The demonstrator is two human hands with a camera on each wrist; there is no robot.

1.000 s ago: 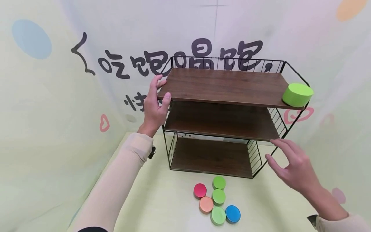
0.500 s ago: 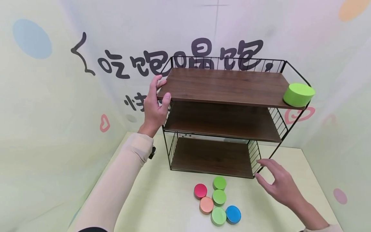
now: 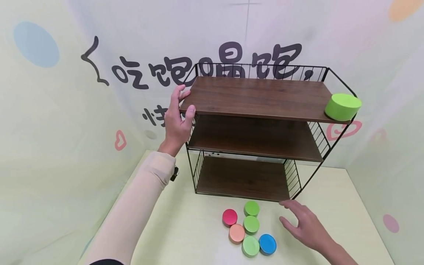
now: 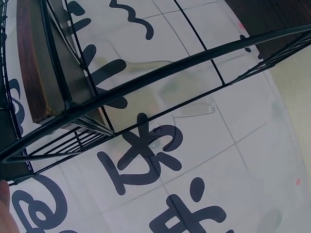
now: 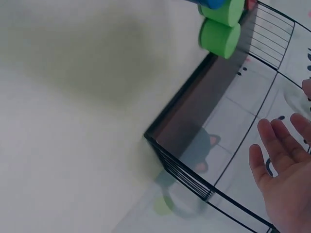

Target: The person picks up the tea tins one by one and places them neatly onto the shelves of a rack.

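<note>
A three-tier rack (image 3: 258,97) with dark wooden boards and a black wire frame stands on the table. My left hand (image 3: 177,121) grips its top board at the left front corner, thumb in front and fingers at the side. In the left wrist view only a bit of the hand (image 4: 6,213) shows. My right hand (image 3: 308,224) hovers holding nothing near the rack's lower right corner, fingers loosely bent. To its left lie round blocks: blue (image 3: 267,244), pale green (image 3: 250,246), orange (image 3: 237,233), red (image 3: 230,217) and two brighter green blocks (image 3: 251,224).
A green cylinder (image 3: 343,107) sits at the right end of the top board, by the wire side rail. Printed cloth walls (image 3: 132,198) with dark lettering surround the pale table (image 3: 331,191) at the back and sides.
My right hand has come down and leftward from beside the middle board toward the table in front of the rack. The left hand keeps its grip. The blocks have not moved.
</note>
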